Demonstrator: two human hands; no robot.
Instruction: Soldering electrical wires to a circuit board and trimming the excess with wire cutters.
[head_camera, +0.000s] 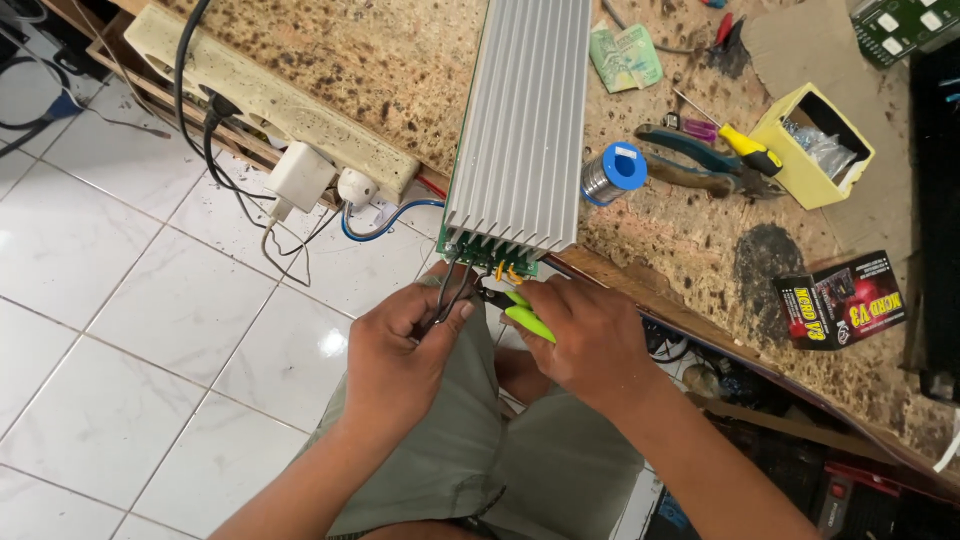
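Green-handled cutters (522, 315) sit clenched in my right hand (585, 340), their nose at the wires under the green circuit board's (487, 256) near edge. My left hand (405, 345) pinches thin black wires (447, 290) running down from that board. Above it lies the ribbed aluminium heatsink (522, 120), overhanging the speckled wooden bench (690, 250), with a blue solder spool (613, 171) just beside it.

A finned heat sink (520, 120) lies on the workbench (400, 70), its near end overhanging the edge. Just before that end, the left hand (405, 350) pinches thin wires (452, 285); the right hand (585, 340), beside it, holds small cutters (522, 312). Right of the heat sink lie a solder spool (615, 170), then pliers (690, 165), then an open box (812, 145). A power strip (270, 95) sits left.
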